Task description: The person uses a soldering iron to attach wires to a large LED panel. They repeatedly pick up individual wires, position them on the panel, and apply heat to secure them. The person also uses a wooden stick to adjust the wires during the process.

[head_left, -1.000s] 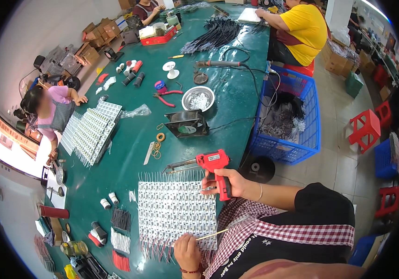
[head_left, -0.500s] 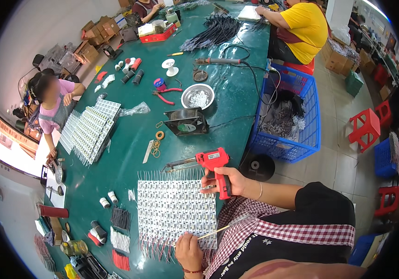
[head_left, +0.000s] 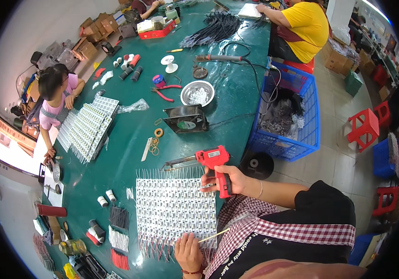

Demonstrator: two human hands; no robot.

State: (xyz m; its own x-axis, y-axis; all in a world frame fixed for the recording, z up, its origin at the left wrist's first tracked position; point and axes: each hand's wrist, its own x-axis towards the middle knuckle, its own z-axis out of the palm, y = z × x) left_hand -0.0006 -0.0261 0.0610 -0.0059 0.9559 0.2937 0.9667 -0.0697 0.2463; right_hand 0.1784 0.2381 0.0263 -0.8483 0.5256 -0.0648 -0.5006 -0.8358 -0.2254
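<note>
My right hand [head_left: 229, 180] is wrapped round the handle of a red pistol-shaped soldering gun [head_left: 214, 158]. Its long metal tip [head_left: 181, 161] points left over the far edge of a white panel of small circuit boards [head_left: 174, 200]. Thin pale wires stick out along that far edge, and red and white wires [head_left: 155, 246] hang from the near one. At the panel's lower right corner is my left hand [head_left: 188, 252], its fingers closed on a thin pale stick [head_left: 215, 235] that slants up to the right. Its fingertips are close to the panel's wired edge.
Black, white and red wire bundles [head_left: 119, 237] lie left of the panel. Beyond it stand a black fan [head_left: 185, 120], a metal bowl [head_left: 197, 94] and red-handled pliers [head_left: 164, 93]. A blue crate [head_left: 287, 149] is beside the table. Co-workers sit at the left and far side.
My hands and the soldering gun hold almost the same place. The view has shifted slightly. The co-worker at the left has lowered the raised hand and turned their head.
</note>
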